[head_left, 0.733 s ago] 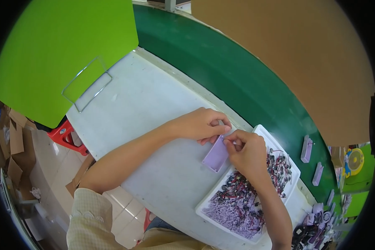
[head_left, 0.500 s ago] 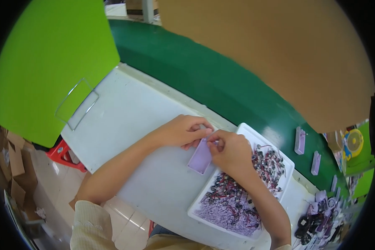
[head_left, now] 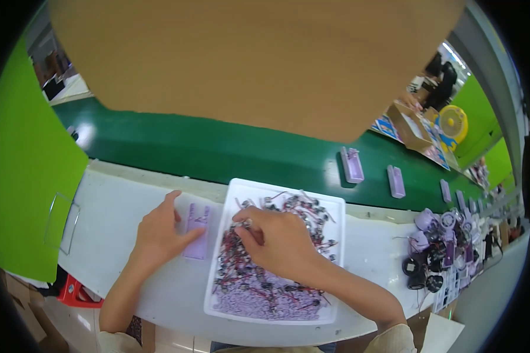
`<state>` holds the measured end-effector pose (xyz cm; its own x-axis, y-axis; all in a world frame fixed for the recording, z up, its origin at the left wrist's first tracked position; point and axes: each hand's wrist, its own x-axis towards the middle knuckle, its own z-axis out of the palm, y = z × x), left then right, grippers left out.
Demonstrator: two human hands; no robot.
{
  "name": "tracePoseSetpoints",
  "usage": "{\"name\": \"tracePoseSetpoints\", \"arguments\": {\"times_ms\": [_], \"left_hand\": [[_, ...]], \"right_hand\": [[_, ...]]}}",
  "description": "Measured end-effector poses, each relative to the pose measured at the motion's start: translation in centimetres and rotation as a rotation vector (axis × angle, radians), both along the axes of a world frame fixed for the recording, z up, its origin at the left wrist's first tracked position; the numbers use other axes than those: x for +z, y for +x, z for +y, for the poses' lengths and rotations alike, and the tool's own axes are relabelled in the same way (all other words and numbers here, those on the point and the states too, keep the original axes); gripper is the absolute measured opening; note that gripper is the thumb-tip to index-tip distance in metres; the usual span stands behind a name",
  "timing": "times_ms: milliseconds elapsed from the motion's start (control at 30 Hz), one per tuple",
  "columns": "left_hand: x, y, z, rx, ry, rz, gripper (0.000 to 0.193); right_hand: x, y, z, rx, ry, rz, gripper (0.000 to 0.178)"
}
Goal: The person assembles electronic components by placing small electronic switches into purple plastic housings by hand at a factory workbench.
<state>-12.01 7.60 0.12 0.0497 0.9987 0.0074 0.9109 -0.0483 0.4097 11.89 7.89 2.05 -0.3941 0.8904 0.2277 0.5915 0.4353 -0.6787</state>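
While the right hand (head_left: 277,238) dug into the white tray (head_left: 241,191) of small wired parts (head_left: 259,282), the left hand (head_left: 159,232) pinned a lilac plastic piece (head_left: 197,232) to the pale worktop (head_left: 118,200).

Because the right fingertips (head_left: 241,226) were pinched together on what looked like one tiny wired part at the tray's upper left, its red and black leads could well have snagged neighbouring parts and dragged a tangle over the rim. Left fingers lay spread and flat, thumb alongside the lilac piece just beside the tray; held only by light pressure, it might have skidded on the smooth top. Similar lilac pieces (head_left: 352,165) sat well apart on the green belt (head_left: 218,150).
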Motion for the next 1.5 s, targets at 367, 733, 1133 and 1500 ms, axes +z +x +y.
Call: {"name": "tracePoseSetpoints", "arguments": {"times_ms": [367,733,1133,1500], "left_hand": [[0.2,0.2,-0.8,0.005,-0.096,0.021,0.027],[0.0,6.2,16.5,-0.042,0.305,0.33,0.013],[-5.0,24.8,21.5,-0.28,0.262,0.081,0.014],[-2.6,20.2,17.1,-0.415,0.278,0.062,0.032]], "right_hand": [[-1.5,13.2,-5.8,-0.249,-0.189,0.071,0.015],[-4.7,15.5,-7.0,-0.263,0.117,0.12,0.015],[-6.6,13.7,-7.9,-0.121,0.199,0.017,0.019],[-4.6,11.5,-6.1,-0.084,0.224,-0.032,0.018]]}}
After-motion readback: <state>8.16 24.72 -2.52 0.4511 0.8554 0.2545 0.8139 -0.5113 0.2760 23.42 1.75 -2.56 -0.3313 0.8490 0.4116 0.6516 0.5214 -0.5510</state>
